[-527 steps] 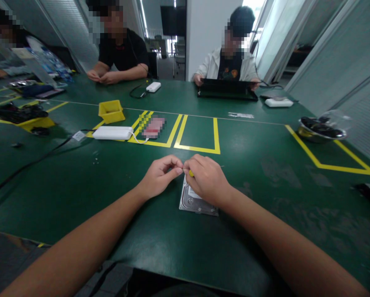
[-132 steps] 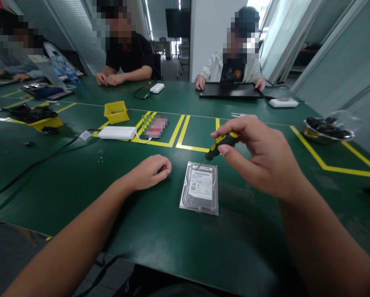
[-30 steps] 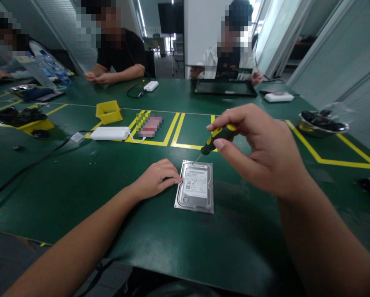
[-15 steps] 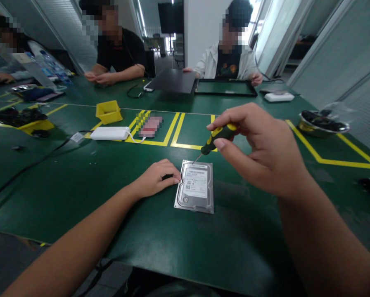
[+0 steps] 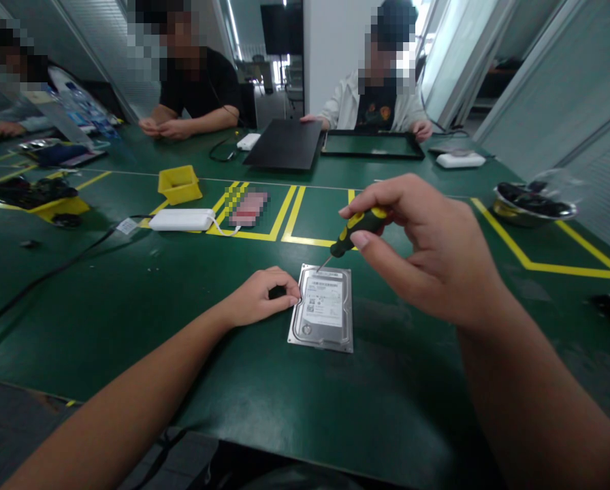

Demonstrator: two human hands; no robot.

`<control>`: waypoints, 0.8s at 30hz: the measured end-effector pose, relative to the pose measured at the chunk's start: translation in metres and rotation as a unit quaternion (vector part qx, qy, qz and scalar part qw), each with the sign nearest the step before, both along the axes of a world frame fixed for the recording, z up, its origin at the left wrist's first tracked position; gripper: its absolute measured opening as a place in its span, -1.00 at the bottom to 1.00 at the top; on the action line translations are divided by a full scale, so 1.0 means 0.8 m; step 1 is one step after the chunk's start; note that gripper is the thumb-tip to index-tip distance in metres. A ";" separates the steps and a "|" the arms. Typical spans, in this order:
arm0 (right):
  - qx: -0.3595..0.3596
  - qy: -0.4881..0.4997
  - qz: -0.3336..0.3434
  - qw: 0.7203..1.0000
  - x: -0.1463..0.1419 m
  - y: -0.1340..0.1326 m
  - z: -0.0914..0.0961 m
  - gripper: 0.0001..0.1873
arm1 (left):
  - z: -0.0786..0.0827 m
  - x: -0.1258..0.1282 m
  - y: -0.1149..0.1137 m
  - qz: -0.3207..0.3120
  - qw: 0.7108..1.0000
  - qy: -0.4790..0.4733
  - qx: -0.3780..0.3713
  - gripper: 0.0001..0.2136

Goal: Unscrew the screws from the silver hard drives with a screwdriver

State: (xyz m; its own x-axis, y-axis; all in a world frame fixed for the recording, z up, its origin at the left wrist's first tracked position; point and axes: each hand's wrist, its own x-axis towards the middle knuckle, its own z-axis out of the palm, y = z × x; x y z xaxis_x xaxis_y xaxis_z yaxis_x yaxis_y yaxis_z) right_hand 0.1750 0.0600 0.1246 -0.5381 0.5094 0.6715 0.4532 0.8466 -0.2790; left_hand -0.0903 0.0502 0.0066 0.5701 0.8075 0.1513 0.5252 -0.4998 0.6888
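Note:
A silver hard drive (image 5: 321, 309) with a white label lies flat on the green table in front of me. My left hand (image 5: 267, 296) rests at its left edge, thumb and fingertips closed together against the rim. My right hand (image 5: 427, 248) grips a screwdriver (image 5: 359, 231) by its green and yellow handle, thumb on one side and fingers on the other. The thin shaft slants down to the left, and its tip meets the upper part of the drive near the label's top. Whether the tip sits in a screw is too small to tell.
Beyond the drive are a white power strip (image 5: 182, 219), a pinkish phone (image 5: 250, 207) and a yellow bin (image 5: 180, 185). A bowl of dark parts (image 5: 532, 202) stands right. Across the table, a person holds a black panel (image 5: 284, 144) beside a black frame (image 5: 371, 144).
My hands and the screwdriver have barely shifted; the screwdriver tip stays at the same spot on the drive. Across the table, the black panel has tilted downwards at its near edge.

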 end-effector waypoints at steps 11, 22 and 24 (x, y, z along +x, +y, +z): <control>0.000 -0.004 0.002 1.000 -0.002 0.001 -0.001 -0.74 | -0.002 0.002 -0.001 0.008 1.000 -0.001 0.008 -0.86; -0.033 -0.030 0.073 0.996 -0.022 0.004 -0.017 -0.78 | -0.003 -0.001 -0.001 0.006 1.000 -0.002 0.008 -0.88; -0.046 -0.035 0.089 0.994 -0.027 0.006 -0.023 -0.80 | -0.004 -0.002 -0.001 0.007 1.000 -0.004 0.005 -0.89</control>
State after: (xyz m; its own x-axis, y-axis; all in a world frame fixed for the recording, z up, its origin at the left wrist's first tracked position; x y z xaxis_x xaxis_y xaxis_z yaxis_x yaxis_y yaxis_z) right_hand 0.1535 0.0645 0.1063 -0.6694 0.4601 0.5833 0.3202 0.8872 -0.3322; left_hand -0.0920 0.0496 0.0033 0.5567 0.8143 0.1646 0.5267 -0.4992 0.6880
